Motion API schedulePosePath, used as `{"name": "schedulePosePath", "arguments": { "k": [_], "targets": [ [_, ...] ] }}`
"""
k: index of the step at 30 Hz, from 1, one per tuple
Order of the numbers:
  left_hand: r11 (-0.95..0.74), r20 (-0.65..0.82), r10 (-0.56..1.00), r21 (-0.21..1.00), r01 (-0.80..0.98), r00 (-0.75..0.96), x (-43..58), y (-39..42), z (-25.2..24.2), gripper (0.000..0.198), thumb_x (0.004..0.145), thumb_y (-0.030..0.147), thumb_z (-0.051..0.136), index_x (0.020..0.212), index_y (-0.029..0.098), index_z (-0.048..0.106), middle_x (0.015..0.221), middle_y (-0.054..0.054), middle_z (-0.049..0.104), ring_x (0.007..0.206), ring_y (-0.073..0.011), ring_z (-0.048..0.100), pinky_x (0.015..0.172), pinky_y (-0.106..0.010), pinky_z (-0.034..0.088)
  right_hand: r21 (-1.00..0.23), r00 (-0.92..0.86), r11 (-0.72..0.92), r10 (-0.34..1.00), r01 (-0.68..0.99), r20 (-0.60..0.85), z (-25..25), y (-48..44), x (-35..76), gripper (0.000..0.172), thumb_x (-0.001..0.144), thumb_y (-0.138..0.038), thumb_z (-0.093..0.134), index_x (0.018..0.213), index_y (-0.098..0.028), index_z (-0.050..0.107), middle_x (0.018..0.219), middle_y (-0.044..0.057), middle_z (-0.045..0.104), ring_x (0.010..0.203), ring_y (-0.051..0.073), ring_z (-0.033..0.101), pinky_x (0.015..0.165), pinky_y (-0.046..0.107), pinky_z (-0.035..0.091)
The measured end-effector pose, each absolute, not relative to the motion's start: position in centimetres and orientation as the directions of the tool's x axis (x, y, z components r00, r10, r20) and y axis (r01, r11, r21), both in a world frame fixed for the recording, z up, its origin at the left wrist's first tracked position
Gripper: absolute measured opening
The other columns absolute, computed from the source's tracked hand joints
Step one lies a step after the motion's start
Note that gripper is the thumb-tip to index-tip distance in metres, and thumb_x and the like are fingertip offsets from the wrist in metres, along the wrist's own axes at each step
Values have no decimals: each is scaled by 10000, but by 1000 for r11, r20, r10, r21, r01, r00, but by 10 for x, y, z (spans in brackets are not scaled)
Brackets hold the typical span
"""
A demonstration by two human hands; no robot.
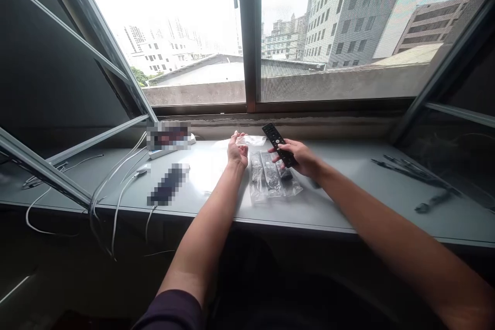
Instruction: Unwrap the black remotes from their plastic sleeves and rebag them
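Note:
A black remote control (272, 135) slants up and to the left, gripped near its lower end by my right hand (299, 155), with the thumb on its buttons. Beside it, my left hand (237, 150) has its fingers closed on the edge of a small clear plastic bag (251, 140). Below both hands lies a larger clear bag (266, 193) on the white tabletop (332, 211). Several dark, elongated things show through its plastic and look like wrapped remotes; my right hand partly covers them.
At the left, a white power strip (155, 154) sits near a blurred-out dark object (168, 185) and white cables (118, 198) that hang over the table edge. Dark cables (410, 172) lie at the right. Metal frame bars (112, 142) rise on the left, and a window stands behind the table.

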State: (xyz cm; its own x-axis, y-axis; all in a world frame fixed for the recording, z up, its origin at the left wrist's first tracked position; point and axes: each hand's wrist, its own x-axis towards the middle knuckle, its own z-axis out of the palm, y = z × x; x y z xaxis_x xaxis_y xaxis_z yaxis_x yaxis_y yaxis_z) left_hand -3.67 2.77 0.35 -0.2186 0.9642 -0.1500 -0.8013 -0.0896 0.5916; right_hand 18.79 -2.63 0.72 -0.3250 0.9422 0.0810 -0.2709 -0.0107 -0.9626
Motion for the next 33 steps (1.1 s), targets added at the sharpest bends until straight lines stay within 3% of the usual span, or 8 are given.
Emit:
{"name": "schedulePosePath", "arguments": {
  "k": [3,7,12,17,23,26,31,33],
  "targets": [
    [-88,-151,963,603,-793,-222,-37,28,2,152,1011,302,779,1021,173,700,1049,-62,755,609,-46,670,449,-121,480,-918,-345,-162,938,-362,-29,12,-26,189,210,1124,-345,558,1091,-193,698,1033,138,817,576,160,642,371,229,463],
    [-84,-152,963,617,-783,-223,-36,28,2,137,1013,293,773,1017,177,699,1056,-51,758,594,-31,655,450,-116,474,-849,-373,-293,920,-440,-125,18,-25,192,414,1193,-434,408,1125,-168,718,907,109,776,543,134,608,375,207,478],
    [-83,-158,963,601,-795,-220,-35,27,4,113,1017,262,762,1014,176,689,1000,-35,757,587,-28,650,468,-112,490,-819,-302,-323,933,-473,-194,24,-26,197,187,1123,-319,651,1151,-151,729,763,34,693,615,133,674,480,176,602],
    [-87,-163,959,605,-791,-230,-36,28,3,116,1016,260,763,1051,173,695,988,-34,754,575,-28,637,481,-117,508,-791,-295,-357,927,-497,-233,26,-25,199,167,1148,-308,567,1222,-194,665,1048,127,795,803,191,780,509,207,639],
    [-95,-155,960,606,-790,-234,-36,28,2,124,1001,258,781,1049,179,697,1005,-40,759,582,-32,630,496,-122,521,-787,-329,-323,930,-525,-163,23,-22,199,322,1136,-387,439,1109,-203,702,845,85,703,527,156,531,346,246,446],
    [-96,-155,960,601,-793,-233,-35,26,3,101,1005,246,775,1007,175,703,1018,-48,755,588,-33,632,491,-125,521,-813,-312,-281,941,-509,-130,19,-20,200,302,1084,-351,471,1069,-195,729,850,100,699,599,192,586,431,298,525],
    [-84,-162,960,608,-789,-227,-35,25,4,99,1012,248,771,1003,173,706,1030,-50,754,589,-32,634,486,-122,520,-874,-207,-135,977,-467,-40,9,-12,201,65,1020,-208,644,992,-215,702,927,102,762,809,237,735,741,387,686],
    [-84,-163,960,607,-790,-228,-35,26,3,95,1013,241,769,1002,174,702,1037,-47,756,584,-30,632,479,-123,517,-896,-183,-73,983,-438,9,5,-9,200,82,976,-158,739,984,-220,686,930,89,775,852,243,768,822,415,698]
  ]
}}
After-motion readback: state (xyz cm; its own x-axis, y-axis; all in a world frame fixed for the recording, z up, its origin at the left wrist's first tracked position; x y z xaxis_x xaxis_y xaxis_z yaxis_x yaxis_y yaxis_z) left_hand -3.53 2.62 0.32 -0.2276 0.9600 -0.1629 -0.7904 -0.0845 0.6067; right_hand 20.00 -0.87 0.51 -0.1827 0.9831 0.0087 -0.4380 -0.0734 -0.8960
